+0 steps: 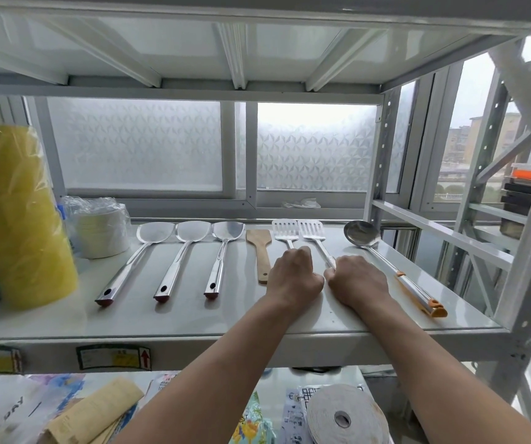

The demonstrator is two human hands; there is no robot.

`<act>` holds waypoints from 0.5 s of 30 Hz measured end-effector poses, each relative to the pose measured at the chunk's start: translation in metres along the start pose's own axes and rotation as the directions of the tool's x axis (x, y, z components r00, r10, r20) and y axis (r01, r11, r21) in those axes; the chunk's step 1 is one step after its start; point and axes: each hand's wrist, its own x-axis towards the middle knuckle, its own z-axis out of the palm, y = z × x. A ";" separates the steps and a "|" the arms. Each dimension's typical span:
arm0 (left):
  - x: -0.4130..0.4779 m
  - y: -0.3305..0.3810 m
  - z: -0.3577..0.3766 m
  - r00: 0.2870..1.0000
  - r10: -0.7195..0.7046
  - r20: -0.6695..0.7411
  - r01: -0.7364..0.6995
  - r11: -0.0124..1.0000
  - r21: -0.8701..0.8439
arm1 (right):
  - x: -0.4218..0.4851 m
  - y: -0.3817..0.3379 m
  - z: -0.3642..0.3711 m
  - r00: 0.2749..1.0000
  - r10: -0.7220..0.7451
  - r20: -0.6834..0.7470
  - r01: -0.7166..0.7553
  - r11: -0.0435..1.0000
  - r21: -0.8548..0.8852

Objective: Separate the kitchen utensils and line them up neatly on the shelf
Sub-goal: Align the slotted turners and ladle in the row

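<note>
On the white shelf lie three steel turners with dark red handle ends, side by side at the left. Right of them rests a short wooden spatula. Two slotted steel turners follow, the left one and the right one, heads pointing to the window. My left hand is closed over the left slotted turner's handle. My right hand is closed over the right one's handle. A steel ladle with an orange-trimmed handle lies farthest right, angled toward the shelf corner.
A tall yellow wrapped stack and wrapped white bowls stand at the shelf's left. The shelf's metal uprights rise at the right. Below, the lower level holds a tape roll, papers and bags.
</note>
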 end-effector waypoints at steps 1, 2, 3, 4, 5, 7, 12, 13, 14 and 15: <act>0.000 0.001 0.000 1.000 -0.007 0.005 0.007 1.000 0.001 | 0.000 0.000 -0.001 1.000 0.002 -0.004 -0.002 1.000 -0.007; 0.000 0.001 0.000 1.000 -0.013 0.010 0.013 1.000 0.003 | -0.001 0.000 -0.001 1.000 0.002 -0.009 -0.002 1.000 -0.014; 0.000 0.001 0.000 1.000 -0.018 0.012 0.018 1.000 0.006 | -0.001 -0.001 -0.002 1.000 0.002 -0.013 -0.003 1.000 -0.019; 0.000 0.001 0.000 1.000 -0.021 0.013 0.021 1.000 0.008 | -0.002 -0.001 -0.002 1.000 0.004 -0.014 -0.004 1.000 -0.021; 0.000 0.001 0.000 1.000 -0.024 0.015 0.024 1.000 0.010 | -0.002 -0.001 -0.003 1.000 0.006 -0.013 -0.006 1.000 -0.021; 0.000 0.000 -0.001 0.999 -0.028 0.019 0.027 1.000 0.012 | -0.002 -0.002 -0.003 1.000 0.009 -0.007 -0.009 1.000 -0.021; 0.000 0.000 -0.001 1.000 -0.017 0.007 0.016 1.000 0.026 | -0.002 -0.001 -0.004 1.000 0.006 -0.008 -0.007 1.000 -0.020; 0.000 -0.001 0.000 1.000 -0.015 0.003 0.015 0.999 0.029 | -0.002 -0.001 -0.003 1.000 0.006 -0.009 -0.006 1.000 -0.018; 0.000 -0.001 0.000 1.000 -0.014 0.000 0.014 0.999 0.033 | -0.002 -0.001 -0.003 1.000 0.007 -0.008 -0.007 1.000 -0.014; 0.000 -0.001 0.000 1.000 -0.012 -0.002 0.012 0.999 0.036 | -0.002 -0.001 -0.003 1.000 0.008 -0.005 -0.008 1.000 -0.010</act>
